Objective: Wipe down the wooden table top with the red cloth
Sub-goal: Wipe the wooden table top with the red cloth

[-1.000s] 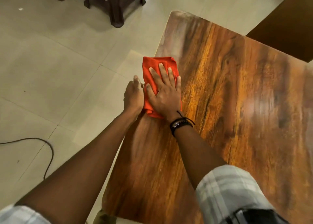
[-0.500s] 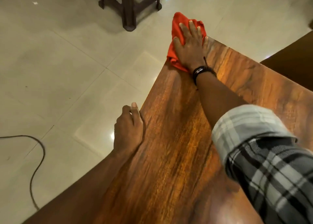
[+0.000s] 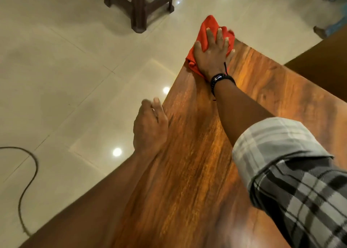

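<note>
Red cloth (image 3: pixel 203 34) is pressed flat onto the far corner of the wooden table top (image 3: pixel 197 172), at about 1 o'clock in the view, and part of it is pushed out past the corner over the tiled floor (image 3: pixel 65 60). The wiping step is judged to be at the end of an outward stroke. Next, the cloth should probably be drawn back, or swept along the far edge toward 4 o'clock, with pressure kept even so that it is not dropped off the edge.

The right hand (image 3: pixel 212 58) is laid palm-down on the cloth with the arm stretched long, fingers straight and spread wide. The left hand (image 3: pixel 150 129) is set against the table's left edge, at 7 o'clock from the cloth, seemingly as a brace. Its fingers are curled, but whether they are hooked round the edge cannot be told.
</note>
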### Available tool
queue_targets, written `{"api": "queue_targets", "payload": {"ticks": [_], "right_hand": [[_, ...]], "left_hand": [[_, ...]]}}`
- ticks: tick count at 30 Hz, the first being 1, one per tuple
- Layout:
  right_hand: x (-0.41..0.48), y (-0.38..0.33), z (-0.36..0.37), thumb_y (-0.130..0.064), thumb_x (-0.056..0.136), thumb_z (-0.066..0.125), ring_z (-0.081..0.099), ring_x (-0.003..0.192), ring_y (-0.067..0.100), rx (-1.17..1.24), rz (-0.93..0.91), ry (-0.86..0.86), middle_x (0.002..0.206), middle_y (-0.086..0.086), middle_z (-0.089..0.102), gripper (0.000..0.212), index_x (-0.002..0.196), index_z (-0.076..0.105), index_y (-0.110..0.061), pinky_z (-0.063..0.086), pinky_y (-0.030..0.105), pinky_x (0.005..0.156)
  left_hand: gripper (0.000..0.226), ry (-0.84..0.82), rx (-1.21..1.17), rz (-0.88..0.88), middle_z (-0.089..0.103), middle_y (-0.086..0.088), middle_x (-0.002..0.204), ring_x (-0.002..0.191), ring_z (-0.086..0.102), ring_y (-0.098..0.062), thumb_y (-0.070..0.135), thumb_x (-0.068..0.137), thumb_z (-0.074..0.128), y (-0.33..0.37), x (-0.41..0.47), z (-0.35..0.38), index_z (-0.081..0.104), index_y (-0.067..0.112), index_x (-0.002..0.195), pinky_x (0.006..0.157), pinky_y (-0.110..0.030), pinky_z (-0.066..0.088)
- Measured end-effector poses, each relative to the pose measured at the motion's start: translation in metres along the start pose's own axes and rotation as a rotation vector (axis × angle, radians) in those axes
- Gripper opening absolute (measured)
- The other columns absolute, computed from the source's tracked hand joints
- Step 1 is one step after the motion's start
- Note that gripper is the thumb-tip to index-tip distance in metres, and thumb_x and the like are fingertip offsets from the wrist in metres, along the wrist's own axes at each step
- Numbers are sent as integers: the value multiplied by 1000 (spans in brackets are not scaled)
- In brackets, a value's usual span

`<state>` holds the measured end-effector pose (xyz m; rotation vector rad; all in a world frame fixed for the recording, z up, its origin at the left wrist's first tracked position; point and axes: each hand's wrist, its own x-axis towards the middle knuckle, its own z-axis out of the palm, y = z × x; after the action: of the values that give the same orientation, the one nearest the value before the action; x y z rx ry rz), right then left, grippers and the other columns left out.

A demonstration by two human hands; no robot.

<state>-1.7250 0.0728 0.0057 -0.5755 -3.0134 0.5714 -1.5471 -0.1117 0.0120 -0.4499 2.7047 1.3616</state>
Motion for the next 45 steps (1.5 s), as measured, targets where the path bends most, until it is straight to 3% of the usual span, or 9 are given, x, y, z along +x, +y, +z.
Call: {"api": "queue_targets", "payload": {"ticks": [5, 8, 13, 18, 21, 28, 36, 41, 45], "right_hand": [[-112, -23, 13, -53, 99, 37, -1, 155, 27, -8, -35, -22, 169, -1, 4, 64, 158, 20, -36, -9, 59, 120], [-195, -39, 23, -53, 98, 41, 1, 155, 26, -18, -48, -20, 169, -3, 6, 65, 158, 21, -37, -7, 58, 121], [-349, -60, 41, -53, 91, 46, 14, 154, 30, -18, -108, 52, 166, 1, 20, 68, 155, 32, -32, 3, 60, 122], [-480, -72, 45, -53, 94, 44, 5, 156, 25, 9, -131, -1, 168, -2, 14, 68, 157, 28, -32, 5, 61, 122], [-514, -56, 39, -53, 96, 43, 9, 155, 20, 35, -132, 2, 167, -7, 15, 64, 155, 31, -34, 11, 60, 122], [-493, 49, -1, -50, 96, 41, 9, 155, 18, -21, -17, 53, 167, -7, 16, 61, 155, 31, -36, 8, 57, 123], [-428, 191, -51, -54, 96, 35, 14, 155, 18, -5, 17, 97, 165, -5, 25, 63, 155, 25, -34, 15, 55, 122], [-404, 326, -105, -51, 95, 30, 4, 156, 18, -10, 32, 107, 166, -8, 17, 62, 155, 27, -38, 2, 50, 125], [-413, 476, -159, -48, 94, 35, 13, 155, 22, -45, 133, 178, 165, -3, 25, 61, 154, 35, -33, 7, 49, 124]], "left_hand": [[37, 8, -320, -74, 59, -2, 93, 85, 52, -16, 39, 108, 27, -7, 2, -13, 49, 11, 98, 74, -30, 36], [41, 17, -494, -123, 57, -5, 97, 89, 53, -17, 40, 108, 26, -29, -7, -37, 51, 10, 97, 89, -34, 44], [62, 32, -479, 12, 60, -4, 107, 96, 56, -10, 50, 99, 25, -73, -55, -95, 59, -1, 111, 80, -4, 38], [63, -8, -259, 198, 60, -5, 115, 111, 52, -20, 55, 96, 28, -94, -92, -122, 59, 3, 112, 97, -29, 37], [51, -60, -170, 315, 61, -3, 117, 115, 51, -23, 48, 98, 36, -89, -109, -115, 60, 6, 113, 97, -28, 33], [50, -295, -5, 603, 57, -10, 134, 133, 47, -28, 46, 101, 38, -44, -133, -51, 56, 8, 127, 112, -49, 36], [63, -511, 91, 680, 46, -7, 153, 149, 30, -21, 51, 101, 25, 31, -217, 59, 49, 11, 143, 123, -46, 22], [63, -471, 201, 741, 51, -13, 148, 145, 38, -28, 49, 101, 27, 72, -277, 158, 53, 6, 139, 120, -49, 28], [69, -535, 305, 737, 41, -8, 157, 150, 27, -24, 56, 98, 23, 108, -350, 240, 47, 11, 145, 124, -48, 16]]}}
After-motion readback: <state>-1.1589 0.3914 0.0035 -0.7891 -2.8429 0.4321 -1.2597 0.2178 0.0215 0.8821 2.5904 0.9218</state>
